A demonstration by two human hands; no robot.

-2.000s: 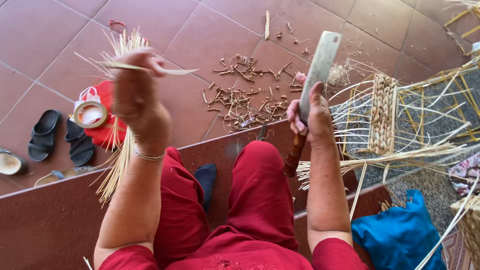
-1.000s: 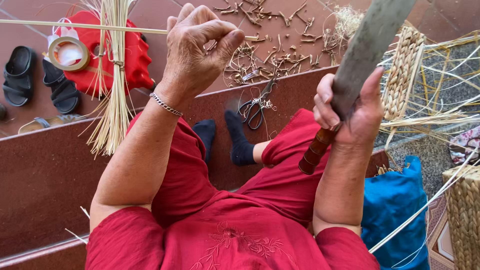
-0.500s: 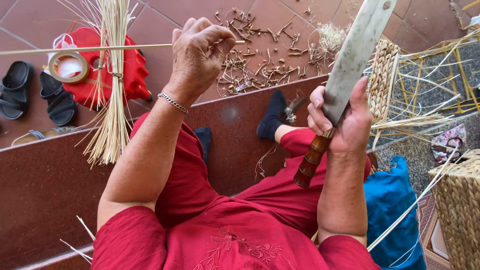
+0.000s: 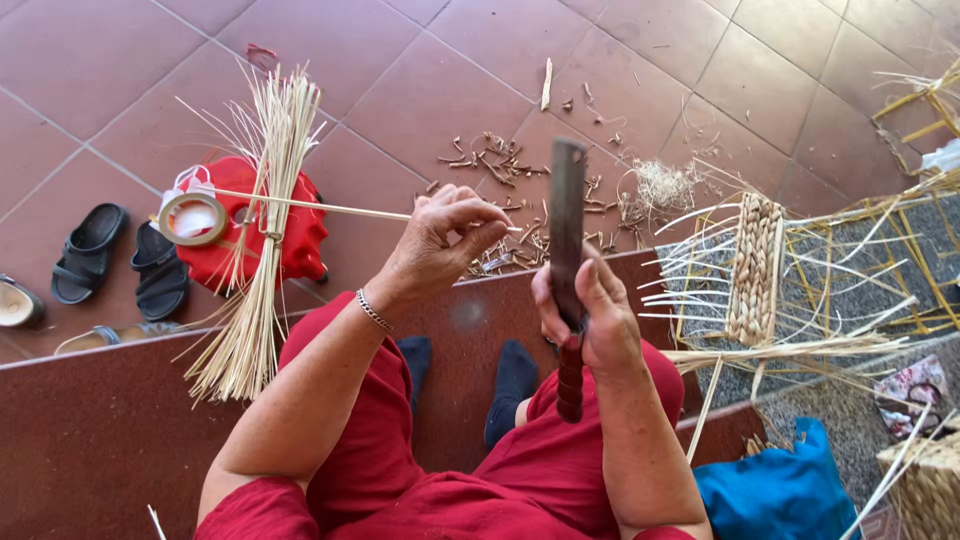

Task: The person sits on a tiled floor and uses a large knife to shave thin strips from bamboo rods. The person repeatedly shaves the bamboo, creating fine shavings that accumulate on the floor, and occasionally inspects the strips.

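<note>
The floor (image 4: 420, 90) of large reddish-brown tiles is filling the upper frame, with a dark red step edge running across below it, where the person is sitting in red clothing. At 3 o'clock, a partly woven frame (image 4: 760, 270) is lying with loose pale strands fanning outward. At 9 o'clock, a bundle of straw stalks (image 4: 262, 230) is leaning across a red container (image 4: 300, 235), with a tape roll (image 4: 193, 217) on it and black sandals (image 4: 120, 262) further out. A blue bag (image 4: 780, 490) is sitting at 5 o'clock. Near centre, the right hand (image 4: 590, 315) is wrapping its grip closed around the dark handle of a long flat blade (image 4: 567, 230), which is pointing toward 12 o'clock. The left hand (image 4: 440, 240) is pinching a single thin reed (image 4: 330, 208) between thumb and fingertips; the reed is extending toward 9 o'clock. Small cut scraps (image 4: 500, 160) are littering the tiles at 12 o'clock. Risk: the blade is standing just beside the pinching fingers, so a slip along the reed could likely cut them; the thin reed could probably snap under uneven pressure.
</note>
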